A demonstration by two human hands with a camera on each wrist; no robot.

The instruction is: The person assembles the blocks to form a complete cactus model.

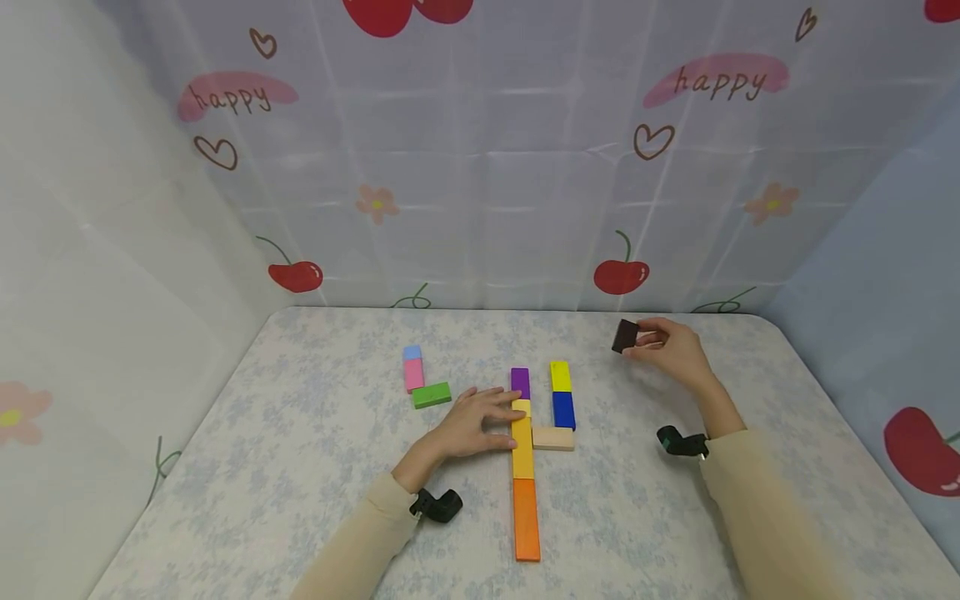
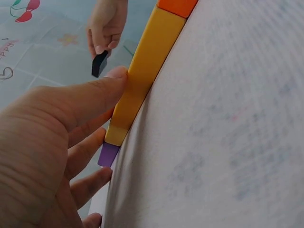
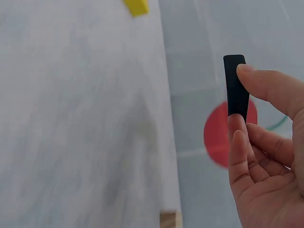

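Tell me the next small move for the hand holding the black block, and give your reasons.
Probably bring the black block, pinched in the right hand and held up off the table, down toward the coloured blocks. The yellow block and blue block lie end to end nearest it, while the left hand rests against the long yellow-orange block, seemingly steadying that row.

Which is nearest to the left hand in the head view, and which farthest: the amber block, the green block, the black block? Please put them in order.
Measured from the left hand:
1. Amber block: the fingers rest against its left side.
2. Green block: a short way off, to the hand's far left.
3. Black block: far right, pinched by the right hand.
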